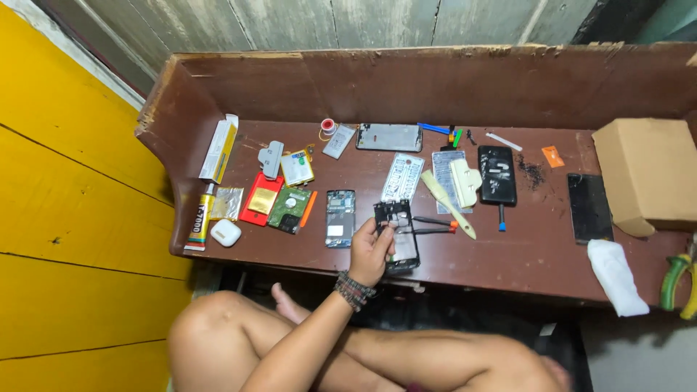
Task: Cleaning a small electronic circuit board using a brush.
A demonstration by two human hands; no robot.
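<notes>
Your left hand (372, 250) pinches a black, hollow phone frame (398, 234) with curled fingers, over the worn brown table (523, 247).

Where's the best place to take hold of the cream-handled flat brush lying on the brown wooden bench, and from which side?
Probably the cream-handled flat brush is best pinched across its narrow handle near the lower, tapered end, coming from above on the near-right side. It lies flat and diagonal on the brown wooden bench, bristles pointing up-left. The handle end looks clear of the orange-tipped tools to its left and the hand holding the black phone frame.
</notes>
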